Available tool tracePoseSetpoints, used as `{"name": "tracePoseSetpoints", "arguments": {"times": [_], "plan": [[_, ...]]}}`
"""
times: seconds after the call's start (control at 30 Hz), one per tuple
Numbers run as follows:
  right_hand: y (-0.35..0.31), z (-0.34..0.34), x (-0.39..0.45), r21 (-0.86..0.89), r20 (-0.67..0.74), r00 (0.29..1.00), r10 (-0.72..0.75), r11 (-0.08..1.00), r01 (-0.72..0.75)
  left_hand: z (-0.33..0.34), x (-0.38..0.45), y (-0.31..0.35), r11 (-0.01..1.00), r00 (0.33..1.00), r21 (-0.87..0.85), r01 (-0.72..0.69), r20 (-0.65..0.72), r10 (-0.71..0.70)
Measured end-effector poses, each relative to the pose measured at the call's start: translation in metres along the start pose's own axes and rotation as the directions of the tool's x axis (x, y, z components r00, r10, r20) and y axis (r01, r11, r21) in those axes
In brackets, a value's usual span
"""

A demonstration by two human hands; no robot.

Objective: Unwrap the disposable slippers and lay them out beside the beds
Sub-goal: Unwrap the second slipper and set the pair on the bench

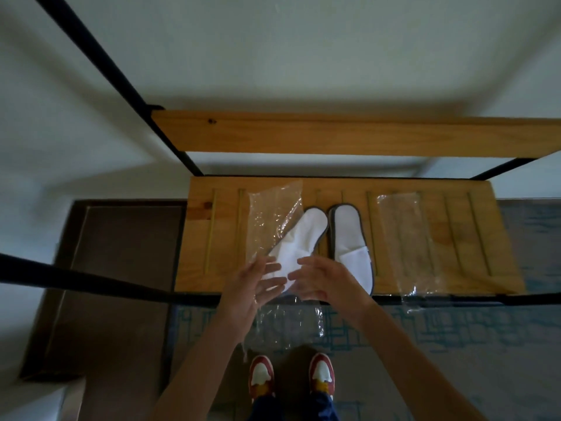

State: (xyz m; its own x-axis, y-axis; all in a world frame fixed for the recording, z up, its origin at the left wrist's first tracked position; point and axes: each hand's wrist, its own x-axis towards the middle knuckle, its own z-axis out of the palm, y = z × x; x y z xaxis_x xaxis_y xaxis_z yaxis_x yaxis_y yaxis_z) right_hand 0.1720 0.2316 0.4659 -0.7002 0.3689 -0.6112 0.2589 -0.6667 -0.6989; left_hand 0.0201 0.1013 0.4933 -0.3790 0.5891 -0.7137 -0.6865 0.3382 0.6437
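Note:
Two white disposable slippers with grey edging lie on a slatted wooden shelf (425, 189). The right slipper (349, 235) lies straight. The left slipper (303, 235) is tilted, its toe end between my hands. My left hand (258, 287) and my right hand (321, 281) hover at that toe end with fingers spread, touching or nearly touching it. A clear plastic wrapper (273, 220) overlaps the left slipper's left side. More clear plastic film (288, 323) hangs below my hands over the shelf's front edge; whether a hand grips it is unclear.
Another empty clear wrapper (403, 238) lies on the right of the shelf, overhanging its front. A higher wooden board (334, 135) and black metal frame bars (100, 59) surround the shelf. A brown mat (106, 284) lies on the floor at left. My red-and-white shoes (291, 375) stand below.

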Motion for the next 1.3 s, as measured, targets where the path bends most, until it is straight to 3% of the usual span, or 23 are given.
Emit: {"name": "tracePoseSetpoints", "arguments": {"times": [0.13,0.27,0.53,0.63,0.73,0.87,1.0,1.03,1.1,1.2,1.3], "plan": [[-0.007,-0.037,-0.021,-0.198,-0.18,0.98,-0.08,0.979,0.044,0.039,0.005,-0.01,0.999,0.999,0.021,0.036,0.04,-0.037],[-0.018,-0.099,-0.044,-0.131,-0.354,0.935,-0.029,0.991,-0.019,0.056,0.011,-0.016,0.997,0.997,0.014,0.076,0.026,-0.077],[-0.055,-0.242,-0.037,-0.363,-0.662,0.747,-0.062,0.898,-0.247,0.056,0.037,-0.03,0.986,0.995,0.146,0.076,-0.073,-0.066],[-0.052,-0.281,-0.011,-0.41,-0.712,0.696,-0.094,0.86,-0.304,0.056,0.053,-0.036,0.986,0.993,0.149,0.078,-0.104,-0.063],[-0.04,-0.308,0.014,-0.473,-0.718,0.695,-0.042,0.761,-0.443,0.05,0.069,-0.047,0.986,0.991,0.145,0.076,-0.12,-0.058],[-0.022,-0.323,0.03,-0.566,-0.775,0.609,-0.172,0.617,-0.546,0.038,0.085,-0.06,0.982,0.985,0.165,0.089,-0.159,-0.062],[-0.027,-0.316,0.024,-0.592,-0.792,0.57,-0.219,0.505,-0.628,0.025,0.089,-0.062,0.976,0.973,0.174,0.128,-0.213,-0.09],[-0.031,-0.312,0.02,-0.588,-0.802,0.544,-0.248,0.487,-0.646,0.021,0.089,-0.059,0.976,0.969,0.174,0.133,-0.228,-0.092],[-0.038,-0.298,0.01,-0.593,-0.8,0.502,-0.327,0.555,-0.583,0.014,0.09,-0.054,0.969,0.967,0.206,0.139,-0.241,-0.088],[-0.04,-0.259,-0.008,-0.627,-0.741,0.551,-0.383,0.688,-0.365,0.007,0.09,-0.048,0.92,0.962,0.358,0.157,-0.268,-0.06],[-0.023,-0.22,-0.008,-0.662,-0.641,0.69,-0.335,0.697,-0.276,0.006,0.093,-0.044,0.791,0.958,0.595,0.144,-0.283,0.039]]}}
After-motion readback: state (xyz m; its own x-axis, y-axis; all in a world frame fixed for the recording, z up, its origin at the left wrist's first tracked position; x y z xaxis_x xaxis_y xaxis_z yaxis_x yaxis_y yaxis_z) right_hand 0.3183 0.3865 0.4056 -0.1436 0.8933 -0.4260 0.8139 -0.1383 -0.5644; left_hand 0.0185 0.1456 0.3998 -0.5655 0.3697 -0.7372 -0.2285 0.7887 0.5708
